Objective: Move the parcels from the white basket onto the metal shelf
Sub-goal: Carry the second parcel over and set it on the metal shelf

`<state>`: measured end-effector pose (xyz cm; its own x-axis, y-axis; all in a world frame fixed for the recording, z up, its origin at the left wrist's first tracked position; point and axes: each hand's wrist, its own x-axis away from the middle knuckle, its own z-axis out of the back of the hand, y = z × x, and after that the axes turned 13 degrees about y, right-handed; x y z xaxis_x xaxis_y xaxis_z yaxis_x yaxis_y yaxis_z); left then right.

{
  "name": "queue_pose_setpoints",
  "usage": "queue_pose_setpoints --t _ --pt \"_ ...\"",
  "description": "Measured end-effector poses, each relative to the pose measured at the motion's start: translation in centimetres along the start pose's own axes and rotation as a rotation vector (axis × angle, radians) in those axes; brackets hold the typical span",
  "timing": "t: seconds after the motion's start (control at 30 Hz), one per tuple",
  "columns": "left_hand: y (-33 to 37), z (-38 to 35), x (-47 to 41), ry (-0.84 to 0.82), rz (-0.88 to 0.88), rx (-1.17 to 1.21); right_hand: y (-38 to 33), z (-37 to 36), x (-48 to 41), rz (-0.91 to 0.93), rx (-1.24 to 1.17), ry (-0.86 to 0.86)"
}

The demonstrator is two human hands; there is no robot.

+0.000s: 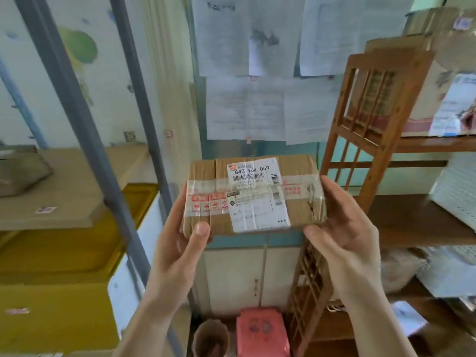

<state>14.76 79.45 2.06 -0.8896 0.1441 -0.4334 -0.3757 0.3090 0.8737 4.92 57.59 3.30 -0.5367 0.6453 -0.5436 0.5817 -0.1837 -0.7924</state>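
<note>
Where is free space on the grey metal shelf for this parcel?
The tan board of the grey metal shelf looks bare between the grey bag at left and the upright. Both hands, left hand and right hand, hold the taped cardboard parcel.

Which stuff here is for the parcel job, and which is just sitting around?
For the job:
cardboard parcel, gripped by left hand and right hand
metal shelf

Just sitting around:
wooden rack
papers on the wall
pink package
yellow boxes

A brown cardboard parcel (253, 195), wrapped with clear tape and carrying white shipping labels, is held level in the air, label side facing the camera.
</note>
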Motion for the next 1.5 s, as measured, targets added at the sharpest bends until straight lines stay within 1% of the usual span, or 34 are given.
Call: queue_pose_setpoints --t 0.13,0.2,0.27,0.4,0.53,0.67,0.73,0.8,0.87,0.97,1.07,1.13,1.33,1.43,1.5 --pt "1.9 4.1 -0.5 0.056 0.051 -0.108 -1.7 -3.8 0.4 0.059 0.106 0.045" --pt "2.3 5.4 -0.3 0.128 0.097 -0.114 -2.0 -5.5 0.9 0.082 0.109 0.036" --pt "2.6 6.3 0.0 0.164 0.092 -0.13 -2.0 -6.8 1.5 0.096 0.094 0.016" --pt "3.1 8.1 1.2 0.231 0.066 -0.13 -1.9 -8.5 2.6 0.045 0.083 0.0" --pt "4.4 10.1 2.5 0.315 0.082 -0.14 -2.1 -11.0 3.3 0.01 0.073 -0.03" --pt "6.5 14.5 3.8 0.419 -0.004 -0.161 -1.3 -15.2 5.6 -0.039 -0.011 -0.136" --pt "7.2 17.6 4.1 0.516 -0.055 -0.214 -0.7 -17.9 7.4 -0.054 -0.068 -0.171" --pt "7.5 20.7 3.8 0.599 -0.125 -0.275 -0.2 -20.6 8.8 -0.053 -0.083 -0.219" --pt "7.9 23.5 3.1 0.637 -0.177 -0.292 0.2 -23.4 9.8 -0.069 -0.072 -0.251" --pt "8.4 26.7 1.2 0.609 -0.235 -0.238 0.7 -26.7 10.6 -0.062 -0.057 -0.257" --pt "7.6 29.0 -1.8 0.55 -0.257 -0.256 1.3 -29.8 10.6 -0.133 -0.092 -0.29" --pt "6.9 30.7 -4.1 0.499 -0.263 -0.245 1.7 -31.9 10.2 -0.132 -0.094 -0.251" --pt "6.0 36.0 -10.4 0.368 -0.272 -0.232 2.4 -38.2 9.9 -0.026 0.015 -0.153" --pt "6.7 37.5 -12.7 0.308 -0.33 -0.347 2.3 -40.0 9.5 0.053 0.065 -0.105" --pt "7.4 38.1 -14.8 0.258 -0.376 -0.397 1.9 -41.1 8.7 0.148 0.097 -0.061"
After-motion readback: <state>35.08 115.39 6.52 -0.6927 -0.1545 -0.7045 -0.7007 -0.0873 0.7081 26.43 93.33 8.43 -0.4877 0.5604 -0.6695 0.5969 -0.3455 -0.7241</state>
